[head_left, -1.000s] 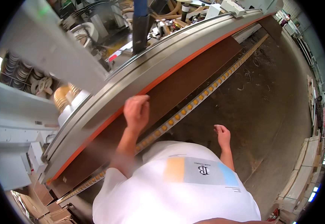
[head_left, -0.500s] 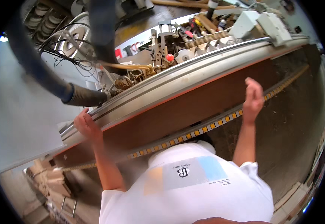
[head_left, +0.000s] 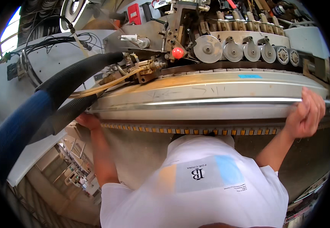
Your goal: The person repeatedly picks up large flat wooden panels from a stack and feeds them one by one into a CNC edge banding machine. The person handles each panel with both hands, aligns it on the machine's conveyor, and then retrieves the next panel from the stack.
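Note:
A long metal machine bed [head_left: 210, 91] with a shiny rail [head_left: 225, 101] crosses in front of me. A narrow brown panel edge [head_left: 195, 122] shows below its near side, above a roller strip [head_left: 195, 132] with yellow rollers. My left hand [head_left: 89, 121] is at the bed's left end, next to the thick dark hoses. Its fingers are mostly hidden there. My right hand [head_left: 307, 116] is raised by the right end of the rail, fingers loosely curled in, the index finger pointing up. Nothing shows in it.
Thick black and blue hoses [head_left: 36, 110] curve across the left side. Behind the bed stand a red knob [head_left: 177, 53], several round metal discs [head_left: 207, 48] and a brass fitting [head_left: 146, 70]. A red case [head_left: 134, 14] lies farther back, with tools at the upper right.
The view has turned and come closer to the machine. The wide brown panel face now shows only as a thin edge. My right hand has curled its fingers and is nearer the rail's right end.

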A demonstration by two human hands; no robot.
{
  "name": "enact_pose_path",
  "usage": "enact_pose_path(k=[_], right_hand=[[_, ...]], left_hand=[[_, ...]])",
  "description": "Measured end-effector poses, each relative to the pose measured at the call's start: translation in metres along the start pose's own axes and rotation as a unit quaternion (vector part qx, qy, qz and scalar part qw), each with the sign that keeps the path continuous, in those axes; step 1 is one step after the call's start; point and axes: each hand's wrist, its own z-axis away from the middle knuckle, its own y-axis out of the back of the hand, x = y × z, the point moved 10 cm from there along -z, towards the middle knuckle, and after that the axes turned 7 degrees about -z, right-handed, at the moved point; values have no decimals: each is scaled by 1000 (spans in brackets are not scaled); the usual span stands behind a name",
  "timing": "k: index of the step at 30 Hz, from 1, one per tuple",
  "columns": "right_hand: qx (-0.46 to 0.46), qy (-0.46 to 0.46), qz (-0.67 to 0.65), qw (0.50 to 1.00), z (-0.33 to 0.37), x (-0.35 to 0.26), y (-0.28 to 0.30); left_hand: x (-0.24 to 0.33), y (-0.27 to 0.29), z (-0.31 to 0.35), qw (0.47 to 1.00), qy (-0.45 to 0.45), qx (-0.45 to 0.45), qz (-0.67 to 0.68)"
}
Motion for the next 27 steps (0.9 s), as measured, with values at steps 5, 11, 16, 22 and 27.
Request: enact_pose_path(k=[5,11,16,22,27], right_hand=[[0,22,25,999,18,11,1],[3,38,41,998,30,21,8],[33,81,87,992,29,15,12],[9,34,20,999,38,27,14],[26,23,25,999,37,26,14]], left_hand=[[27,-20,0,962,-107,-102,-229],[-3,4,4,964,-86,-70,-240],[-44,-3,8,950,179,-100,235],[-46,-13,14,852,217,-199,432],[-50,-4,10,848,168,-271,424]])
